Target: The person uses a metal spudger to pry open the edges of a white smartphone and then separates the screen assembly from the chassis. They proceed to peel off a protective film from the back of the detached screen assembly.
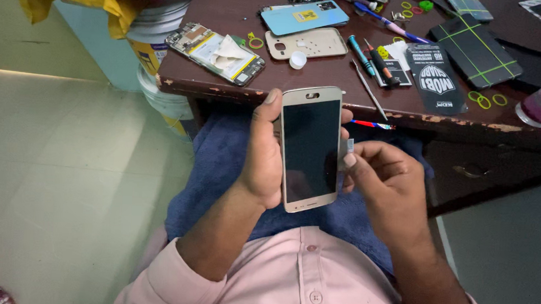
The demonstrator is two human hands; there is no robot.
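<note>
The dark wooden bench (237, 77) in front of you is chipped along its edge and carries an opened phone body (217, 52), a light blue back cover (305, 17), a beige back cover (308, 43), screwdrivers (372, 56) and small yellow-green rings (484, 100). Below it, over your blue-clad lap, your left hand (261, 154) is wrapped around the left edge of a gold phone (309, 149), held upright with its dark screen facing you. Your right hand (386, 178) is curled just beside the phone's right edge, thumb and fingertips pinching a small grey piece (347, 147) against it.
</note>
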